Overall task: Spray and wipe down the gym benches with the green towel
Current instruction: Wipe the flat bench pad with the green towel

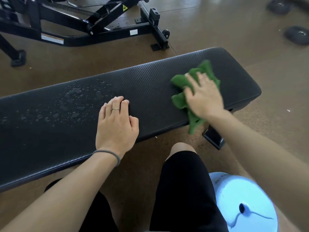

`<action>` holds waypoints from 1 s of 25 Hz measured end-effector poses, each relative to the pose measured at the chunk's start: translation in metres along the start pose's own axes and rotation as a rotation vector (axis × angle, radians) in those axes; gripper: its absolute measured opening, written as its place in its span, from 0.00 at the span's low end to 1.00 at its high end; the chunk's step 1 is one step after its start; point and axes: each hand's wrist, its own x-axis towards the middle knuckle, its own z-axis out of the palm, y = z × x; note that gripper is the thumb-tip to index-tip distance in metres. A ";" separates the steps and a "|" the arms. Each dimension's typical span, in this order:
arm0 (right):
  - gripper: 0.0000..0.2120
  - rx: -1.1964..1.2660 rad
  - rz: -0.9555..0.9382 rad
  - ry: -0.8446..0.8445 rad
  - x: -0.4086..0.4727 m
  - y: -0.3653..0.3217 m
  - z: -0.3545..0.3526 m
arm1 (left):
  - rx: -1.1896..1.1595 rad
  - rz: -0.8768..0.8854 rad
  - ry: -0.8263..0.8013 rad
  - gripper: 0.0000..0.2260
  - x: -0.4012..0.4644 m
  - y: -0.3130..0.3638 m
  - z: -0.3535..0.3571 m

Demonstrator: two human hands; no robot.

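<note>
A flat black gym bench (150,77) runs across the view from lower left to upper right. Its left half is speckled with spray droplets (73,101). The crumpled green towel (180,82) lies on the bench's right part, one end hanging over the near edge. My right hand (204,96) presses flat on the towel. My left hand (117,123) rests on the bench's middle with its fingers curled under, holding nothing. No spray bottle is in view.
A black adjustable bench frame (93,22) stands on the brown floor behind. Dark weight plates (297,36) lie at the upper right. A light blue round object (247,203) sits by my right knee. My legs in black shorts (182,181) are below.
</note>
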 end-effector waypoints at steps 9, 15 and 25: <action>0.31 0.044 -0.082 0.029 -0.069 -0.114 0.030 | -0.033 0.003 0.007 0.21 -0.001 -0.001 0.001; 0.29 0.014 -0.113 -0.022 -0.030 -0.070 0.013 | -0.175 -0.084 0.152 0.19 -0.004 -0.044 -0.044; 0.32 0.040 -0.266 -0.027 -0.100 -0.209 0.050 | -0.072 -0.285 0.106 0.21 -0.038 -0.157 -0.039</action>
